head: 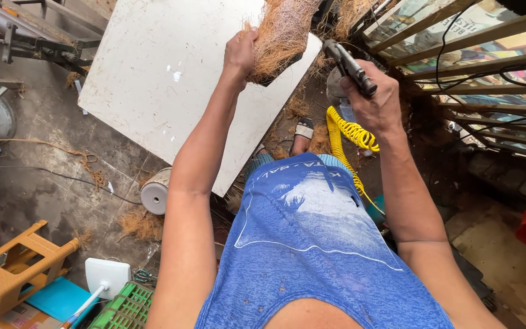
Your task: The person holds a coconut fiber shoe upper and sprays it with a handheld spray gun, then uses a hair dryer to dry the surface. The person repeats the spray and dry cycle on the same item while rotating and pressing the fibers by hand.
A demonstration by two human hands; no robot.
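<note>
So we're looking straight down past our own blue shirt (312,244) here. Our left hand (240,56) is wrapping its fingers tight around the lower edge of a clump of brown coconut fibre (281,33), holding it up over the corner of a white board (171,79) that's serving as a work surface. The fibre bundle is running off the top of the frame, so we can't tell how big it really is.

Our right hand (375,100) is curling closed around the grip of a dark air tool (348,66), its nose pointing up and left toward the fibre, close to it but not touching. A yellow coiled hose (351,134) is hanging just below that hand.

Down below, one foot in a sandal (303,135) is showing between the board and the hose, with loose fibre scraps around it. Off to the left on the concrete floor (38,189) we're seeing an orange plastic stool (13,268), a green crate (123,307) and a small white drum (155,192) lying on its side. A wooden frame rack (476,67) is sitting on the right.
</note>
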